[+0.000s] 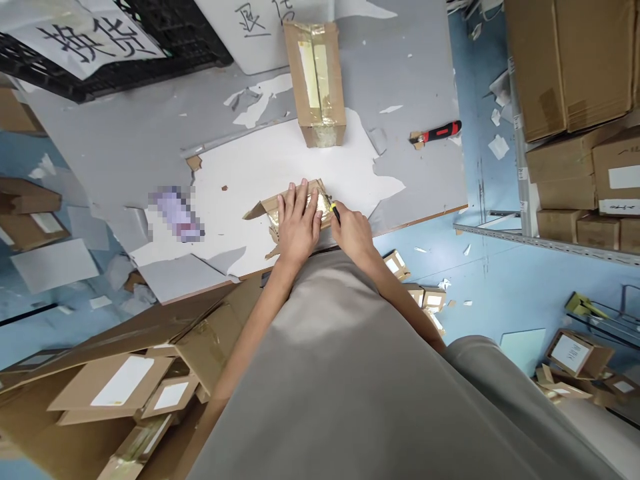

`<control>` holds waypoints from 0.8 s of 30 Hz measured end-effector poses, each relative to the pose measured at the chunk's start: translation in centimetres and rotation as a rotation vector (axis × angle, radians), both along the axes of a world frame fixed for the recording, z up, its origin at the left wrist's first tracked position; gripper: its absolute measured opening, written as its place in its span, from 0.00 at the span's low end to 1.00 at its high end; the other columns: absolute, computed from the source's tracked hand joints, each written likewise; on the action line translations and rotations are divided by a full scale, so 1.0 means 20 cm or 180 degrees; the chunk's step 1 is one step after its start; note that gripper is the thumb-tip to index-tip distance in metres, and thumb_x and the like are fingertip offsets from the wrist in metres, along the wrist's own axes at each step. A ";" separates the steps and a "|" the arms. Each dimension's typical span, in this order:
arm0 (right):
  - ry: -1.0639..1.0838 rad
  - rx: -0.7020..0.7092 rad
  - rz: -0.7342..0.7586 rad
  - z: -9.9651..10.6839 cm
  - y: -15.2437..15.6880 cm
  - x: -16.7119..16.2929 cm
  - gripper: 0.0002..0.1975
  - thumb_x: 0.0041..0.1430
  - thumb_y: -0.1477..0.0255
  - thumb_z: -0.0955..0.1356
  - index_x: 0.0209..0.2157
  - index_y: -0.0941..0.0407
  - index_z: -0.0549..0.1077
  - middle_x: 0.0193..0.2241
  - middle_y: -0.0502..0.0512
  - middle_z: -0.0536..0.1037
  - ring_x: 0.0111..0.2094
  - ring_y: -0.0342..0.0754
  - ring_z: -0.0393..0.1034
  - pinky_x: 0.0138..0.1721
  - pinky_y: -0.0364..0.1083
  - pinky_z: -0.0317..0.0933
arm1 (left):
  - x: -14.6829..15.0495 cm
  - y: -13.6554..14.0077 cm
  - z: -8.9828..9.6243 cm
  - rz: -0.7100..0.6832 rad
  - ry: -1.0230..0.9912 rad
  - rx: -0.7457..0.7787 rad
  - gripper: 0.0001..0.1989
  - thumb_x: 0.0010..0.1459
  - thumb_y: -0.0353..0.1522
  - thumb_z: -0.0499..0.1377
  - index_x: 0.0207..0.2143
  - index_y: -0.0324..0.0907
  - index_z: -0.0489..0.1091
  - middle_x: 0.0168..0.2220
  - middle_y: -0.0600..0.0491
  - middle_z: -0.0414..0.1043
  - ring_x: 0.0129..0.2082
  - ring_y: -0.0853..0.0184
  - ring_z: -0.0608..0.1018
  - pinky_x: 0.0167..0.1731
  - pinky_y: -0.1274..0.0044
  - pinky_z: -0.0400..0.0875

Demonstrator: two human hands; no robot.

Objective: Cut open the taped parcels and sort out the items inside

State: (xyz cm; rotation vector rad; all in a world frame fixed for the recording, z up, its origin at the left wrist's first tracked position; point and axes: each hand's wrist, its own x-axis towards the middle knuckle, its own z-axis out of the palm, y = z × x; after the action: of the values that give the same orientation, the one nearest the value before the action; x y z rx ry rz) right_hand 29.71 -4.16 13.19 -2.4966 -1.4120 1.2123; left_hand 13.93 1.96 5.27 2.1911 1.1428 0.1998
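Observation:
A small taped cardboard box (273, 206) lies at the table's near edge, with a flap raised at its left end. My left hand (299, 223) rests flat on top of it, fingers stretched out. In my right hand (353, 231) is a utility knife (335, 212) with a black and yellow handle, closed fingers wrapped round it. Its tip meets the right end of the box, where shiny tape shows. Beyond my hands stands a longer taped cardboard box (316, 87). A red and black utility knife (440, 132) lies farther right on the table.
A blurred purple item (179, 213) lies left on the table (415, 87). A black crate (185, 33) with a paper sign stands at the back left. Below the near edge, a large carton (30, 427) holds several boxes. Shelving with cartons (565, 67) is at right.

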 end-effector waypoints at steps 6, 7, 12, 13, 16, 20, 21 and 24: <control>-0.0102 -0.0169 0.0173 0.05 0.03 -0.01 0.25 0.84 0.70 0.59 0.75 0.57 0.70 0.56 0.71 0.88 0.57 0.68 0.84 0.61 0.58 0.73 | 0.00 0.00 -0.01 0.0003 -0.0047 -0.0067 0.35 0.83 0.49 0.44 0.82 0.46 0.63 0.86 0.42 0.53 0.88 0.46 0.48 0.85 0.42 0.34; -0.0121 -0.0158 0.0175 0.05 0.03 0.00 0.25 0.83 0.70 0.60 0.74 0.57 0.70 0.56 0.71 0.88 0.57 0.68 0.84 0.61 0.58 0.73 | 0.00 0.00 0.00 0.0007 -0.0042 -0.0061 0.35 0.83 0.49 0.44 0.82 0.46 0.63 0.86 0.42 0.53 0.88 0.46 0.48 0.85 0.42 0.34; 0.0163 0.0351 -0.0413 -0.10 0.00 0.14 0.20 0.85 0.67 0.60 0.69 0.53 0.74 0.55 0.63 0.90 0.52 0.60 0.87 0.60 0.52 0.73 | -0.02 0.00 0.01 -0.0069 0.0005 0.0023 0.37 0.84 0.52 0.44 0.83 0.45 0.61 0.86 0.42 0.51 0.88 0.46 0.47 0.85 0.44 0.34; 0.0226 0.0486 -0.0675 -0.16 -0.02 0.18 0.20 0.86 0.67 0.59 0.68 0.52 0.73 0.55 0.61 0.90 0.48 0.57 0.88 0.59 0.51 0.74 | -0.03 0.00 0.01 -0.0112 0.0013 0.0016 0.37 0.83 0.53 0.45 0.83 0.45 0.60 0.87 0.41 0.50 0.89 0.45 0.47 0.85 0.43 0.34; 0.0386 0.0582 -0.1326 -0.40 -0.04 0.31 0.16 0.86 0.66 0.59 0.61 0.54 0.74 0.50 0.57 0.90 0.33 0.49 0.85 0.52 0.47 0.75 | -0.03 0.01 0.02 -0.0241 0.0057 -0.0022 0.45 0.77 0.58 0.57 0.84 0.45 0.58 0.87 0.38 0.47 0.88 0.40 0.44 0.84 0.40 0.34; 0.0869 0.0374 -0.2007 -0.70 -0.04 0.37 0.12 0.84 0.64 0.65 0.43 0.54 0.73 0.40 0.54 0.88 0.26 0.42 0.79 0.41 0.42 0.74 | -0.04 0.00 0.04 -0.0208 0.0174 0.0019 0.61 0.59 0.57 0.77 0.83 0.43 0.56 0.88 0.32 0.35 0.87 0.30 0.35 0.82 0.33 0.34; 0.1016 0.0339 -0.2152 -0.75 -0.04 0.36 0.12 0.84 0.65 0.67 0.41 0.54 0.72 0.38 0.54 0.88 0.26 0.41 0.79 0.38 0.40 0.73 | -0.06 0.00 0.05 -0.0176 0.0200 0.0036 0.63 0.57 0.56 0.79 0.83 0.43 0.54 0.88 0.31 0.33 0.87 0.28 0.34 0.81 0.31 0.33; 0.1490 0.0325 -0.2405 -0.85 -0.04 0.31 0.08 0.83 0.66 0.66 0.44 0.53 0.71 0.37 0.53 0.88 0.29 0.41 0.80 0.36 0.38 0.72 | -0.19 0.00 0.10 0.0066 0.0301 0.0047 0.68 0.59 0.53 0.79 0.86 0.43 0.44 0.88 0.27 0.29 0.86 0.25 0.29 0.77 0.25 0.30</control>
State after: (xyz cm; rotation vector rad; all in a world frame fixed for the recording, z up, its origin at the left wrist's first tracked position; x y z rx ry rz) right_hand 35.84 -4.87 -3.87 -2.1261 -0.3511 1.3425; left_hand 10.23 1.96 7.24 2.2230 1.2199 0.1148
